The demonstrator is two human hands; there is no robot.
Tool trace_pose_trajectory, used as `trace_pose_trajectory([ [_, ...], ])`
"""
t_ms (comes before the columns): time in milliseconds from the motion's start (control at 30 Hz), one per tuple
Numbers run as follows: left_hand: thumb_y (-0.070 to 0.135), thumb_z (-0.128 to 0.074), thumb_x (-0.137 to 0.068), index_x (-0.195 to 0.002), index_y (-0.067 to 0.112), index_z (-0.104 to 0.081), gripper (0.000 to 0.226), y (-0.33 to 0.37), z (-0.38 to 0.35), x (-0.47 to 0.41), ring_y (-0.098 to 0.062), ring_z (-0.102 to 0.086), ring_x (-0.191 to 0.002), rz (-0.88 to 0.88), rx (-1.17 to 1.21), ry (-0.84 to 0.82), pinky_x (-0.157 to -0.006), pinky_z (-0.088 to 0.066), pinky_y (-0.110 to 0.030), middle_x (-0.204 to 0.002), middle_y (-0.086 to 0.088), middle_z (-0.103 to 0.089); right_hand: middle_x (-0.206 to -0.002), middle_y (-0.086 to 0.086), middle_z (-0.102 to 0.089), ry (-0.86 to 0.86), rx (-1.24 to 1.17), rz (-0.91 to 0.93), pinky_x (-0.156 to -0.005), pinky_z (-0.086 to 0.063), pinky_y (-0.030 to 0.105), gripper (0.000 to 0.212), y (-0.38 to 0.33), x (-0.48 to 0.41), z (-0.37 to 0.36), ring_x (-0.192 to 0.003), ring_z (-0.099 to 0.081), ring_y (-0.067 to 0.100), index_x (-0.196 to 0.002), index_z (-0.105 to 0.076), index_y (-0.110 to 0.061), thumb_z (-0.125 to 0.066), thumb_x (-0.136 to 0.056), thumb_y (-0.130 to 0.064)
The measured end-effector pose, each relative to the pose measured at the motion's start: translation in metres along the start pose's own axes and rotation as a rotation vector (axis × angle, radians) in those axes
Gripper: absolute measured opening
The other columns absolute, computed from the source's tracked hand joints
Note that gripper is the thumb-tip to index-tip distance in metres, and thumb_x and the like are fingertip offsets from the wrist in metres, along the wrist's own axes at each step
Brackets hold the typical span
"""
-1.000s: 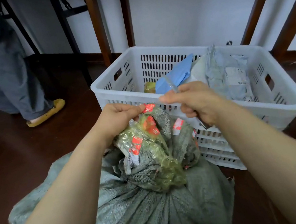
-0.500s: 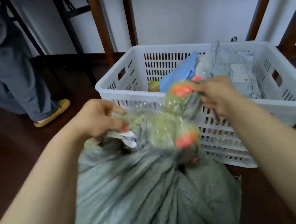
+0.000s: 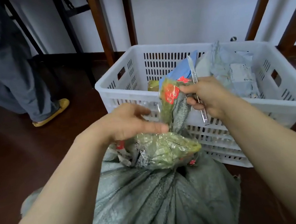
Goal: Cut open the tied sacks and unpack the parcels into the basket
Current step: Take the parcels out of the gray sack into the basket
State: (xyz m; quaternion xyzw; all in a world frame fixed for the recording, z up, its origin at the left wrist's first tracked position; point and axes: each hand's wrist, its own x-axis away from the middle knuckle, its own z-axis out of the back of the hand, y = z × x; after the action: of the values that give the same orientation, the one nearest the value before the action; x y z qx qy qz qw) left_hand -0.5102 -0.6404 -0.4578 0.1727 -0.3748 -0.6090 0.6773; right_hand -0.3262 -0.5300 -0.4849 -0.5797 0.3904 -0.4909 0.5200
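Note:
A grey woven sack (image 3: 160, 200) stands on the floor in front of me, its neck bunched and wrapped in yellow-green tape with red print (image 3: 167, 148). My right hand (image 3: 207, 98) pinches the raised end of the neck and tape and also holds a slim metal knife (image 3: 197, 90), blade pointing up. My left hand (image 3: 129, 121) hovers over the taped knot with fingers stretched out, holding nothing. Behind stands the white slotted basket (image 3: 292, 98) with a blue parcel (image 3: 179, 70) and grey parcels (image 3: 235, 70) inside.
A person in grey trousers and a yellow slipper (image 3: 53, 111) stands at the left. Brown wooden legs (image 3: 101, 24) rise behind the basket against a white wall. The floor (image 3: 28, 165) is dark brown wood.
My right hand has pulled the end of the sack neck up and right toward the basket. My left hand has let go of the tape and opened over the knot.

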Motion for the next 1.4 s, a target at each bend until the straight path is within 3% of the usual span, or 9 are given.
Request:
trace_pose_trajectory([
  [100,0.022,-0.082,-0.071,-0.087,0.009,-0.073,0.023,-0.005,-0.014,-0.009,0.009,-0.052,-0.048,-0.029,-0.089,-0.071,-0.057,-0.041,-0.009,-0.057,0.016,-0.061,-0.063,0.006,-0.044,0.031,0.259,0.017,-0.035,-0.023,0.017,0.022,-0.008,0.006,-0.004,-0.036,-0.034,0.010,-0.102,-0.054,-0.008,-0.062,-0.084,0.000],
  [233,0.003,-0.073,-0.077,-0.068,0.013,-0.070,0.014,-0.017,-0.014,-0.018,0.003,-0.049,-0.048,-0.079,-0.035,0.052,-0.058,-0.041,-0.013,-0.053,0.012,-0.059,-0.072,0.000,-0.051,0.195,0.958,0.270,-0.053,-0.036,0.027,0.020,-0.023,0.019,-0.007,-0.062,-0.046,0.021,-0.094,-0.052,-0.012,-0.058,-0.084,-0.027],
  [433,0.013,-0.076,-0.078,-0.084,0.017,-0.075,0.007,-0.010,-0.015,-0.020,-0.008,-0.059,-0.070,-0.189,-0.049,0.097,-0.072,-0.047,-0.017,-0.076,0.002,-0.071,-0.087,0.011,-0.073,-0.216,0.500,-0.131,-0.032,-0.026,0.012,0.054,-0.009,0.034,-0.032,-0.029,-0.028,0.006,-0.105,-0.056,-0.003,-0.072,-0.078,-0.047],
  [733,0.045,-0.078,-0.065,-0.074,0.011,-0.073,0.036,0.002,-0.018,-0.018,-0.006,-0.046,-0.048,-0.137,0.096,0.171,-0.056,-0.036,-0.020,-0.055,0.003,-0.055,-0.061,0.011,-0.062,-0.056,0.299,-0.063,-0.030,-0.021,0.014,0.019,0.004,0.023,-0.040,-0.027,-0.028,0.008,-0.084,-0.055,-0.002,-0.070,-0.083,-0.013],
  [967,0.024,-0.084,-0.064,-0.083,0.014,-0.078,0.022,-0.008,0.003,-0.005,-0.009,-0.062,-0.072,-0.135,0.105,0.220,-0.079,-0.052,-0.027,-0.083,-0.005,-0.075,-0.040,0.001,-0.058,0.167,0.195,-0.112,-0.031,-0.017,0.010,0.013,0.017,-0.002,0.006,-0.023,-0.024,0.007,-0.079,-0.058,0.000,-0.067,-0.084,-0.007],
  [1133,0.022,-0.082,-0.071,-0.073,0.016,-0.073,0.011,-0.019,0.010,-0.001,-0.011,-0.058,-0.070,-0.021,-0.174,0.117,-0.067,-0.045,-0.024,-0.078,-0.002,-0.069,-0.047,0.004,-0.062,0.145,0.097,-0.127,-0.031,-0.018,0.011,0.021,0.018,-0.004,0.007,-0.026,-0.025,0.006,-0.078,-0.058,0.001,-0.069,-0.087,-0.014],
  [1267,0.008,-0.075,-0.076,-0.116,0.016,-0.064,0.042,-0.013,0.010,-0.007,-0.026,-0.064,-0.094,0.030,-0.248,0.143,-0.082,-0.055,-0.037,-0.102,-0.002,-0.066,-0.048,0.003,-0.064,0.073,0.024,-0.112,-0.030,-0.020,0.012,0.027,0.014,0.000,-0.004,-0.026,-0.031,0.007,-0.073,-0.057,-0.003,-0.063,-0.091,-0.023],
  [1333,-0.001,-0.067,-0.079,-0.146,0.023,-0.032,0.079,-0.011,0.006,-0.007,-0.021,-0.061,-0.099,0.008,-0.170,0.082,-0.085,-0.053,-0.031,-0.115,0.003,-0.056,-0.051,0.004,-0.065,0.032,0.024,-0.093,-0.030,-0.021,0.013,0.028,0.009,0.004,-0.008,-0.027,-0.032,0.007,-0.074,-0.058,-0.004,-0.062,-0.092,-0.024],
  [1400,-0.006,-0.058,-0.083,-0.141,0.025,-0.041,0.068,-0.008,0.000,-0.008,-0.011,-0.059,-0.086,-0.039,-0.147,0.074,-0.075,-0.050,-0.018,-0.104,0.001,-0.060,-0.058,0.007,-0.068,-0.006,0.008,-0.050,-0.029,-0.023,0.015,0.029,0.001,0.011,-0.013,-0.027,-0.035,0.007,-0.077,-0.059,-0.004,-0.061,-0.092,-0.029],
])
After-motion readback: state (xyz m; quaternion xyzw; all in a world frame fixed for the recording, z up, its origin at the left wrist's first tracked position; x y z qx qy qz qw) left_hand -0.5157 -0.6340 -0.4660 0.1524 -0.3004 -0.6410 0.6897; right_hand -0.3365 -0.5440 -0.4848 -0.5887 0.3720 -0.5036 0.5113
